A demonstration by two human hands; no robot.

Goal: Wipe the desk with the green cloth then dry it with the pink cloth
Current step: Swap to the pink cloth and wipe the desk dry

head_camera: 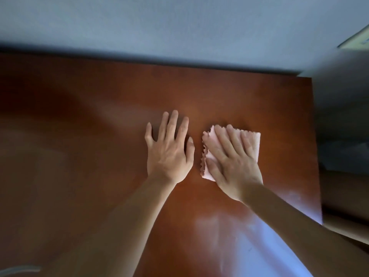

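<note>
A person's two bare forearms reach forward from the near edge over a reddish-brown wooden desk [79,120] seen from above. The right hand [232,164] lies flat, palm down, on a folded pink cloth [253,143], fingers straight, slightly spread and pointing toward the far left; it presses the cloth against the desk instead of clutching it. The cloth sits right of centre on the desk, its zigzag-cut edges showing past the fingertips on the far side and beside the thumb on the left, with a smooth folded edge on the right. The left hand [169,150] rests just beside it to the left, palm down on the bare wood, fingers open, holding nothing; the thumb lies close to the cloth's left edge but apart from it. The far edge of the desk meets a pale bluish-grey wall [179,27]. The right edge of the desk lies a little beyond the cloth. Pale light glares on the desk surface near the right forearm. The picture is softly blurred.
</note>
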